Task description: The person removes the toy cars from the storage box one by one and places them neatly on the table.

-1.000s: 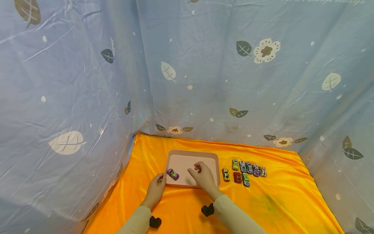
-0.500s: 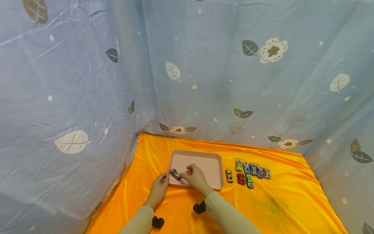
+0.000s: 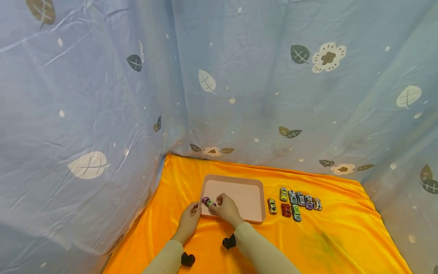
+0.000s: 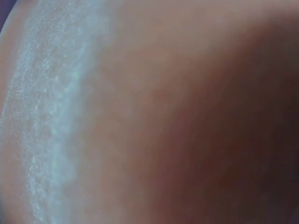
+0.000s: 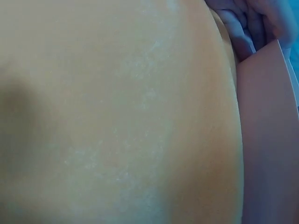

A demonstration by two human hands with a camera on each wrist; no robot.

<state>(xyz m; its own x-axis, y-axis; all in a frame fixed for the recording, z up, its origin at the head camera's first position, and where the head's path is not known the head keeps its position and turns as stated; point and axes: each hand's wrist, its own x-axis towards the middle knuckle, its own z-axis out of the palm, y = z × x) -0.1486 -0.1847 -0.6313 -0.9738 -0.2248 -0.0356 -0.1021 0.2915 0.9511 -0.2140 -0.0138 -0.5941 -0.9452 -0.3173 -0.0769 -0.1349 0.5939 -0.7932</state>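
Note:
A purple and green toy car (image 3: 207, 201) lies in the left part of a shallow pink tray (image 3: 248, 199). My right hand (image 3: 228, 211) reaches over the tray's front rim and pinches the car's right end between thumb and fingers. At the tray's left front corner, my left hand (image 3: 189, 222) grips the rim. The right wrist view shows the left hand's curled fingers (image 5: 252, 21) at the corner of the tray's wall (image 5: 268, 121). Skin fills the left wrist view, which is blurred and shows no object.
Right of the tray, several toy cars stand close together, among them a yellow one (image 3: 283, 194), a red one (image 3: 286, 210) and a green one (image 3: 296, 213). An orange cloth (image 3: 342, 228) covers the surface. Blue patterned curtains (image 3: 239, 114) hang behind and at the sides.
My right hand has moved left across the tray to the purple and green car and now pinches it. The left hand stays on the tray's corner. The head view has shifted slightly.

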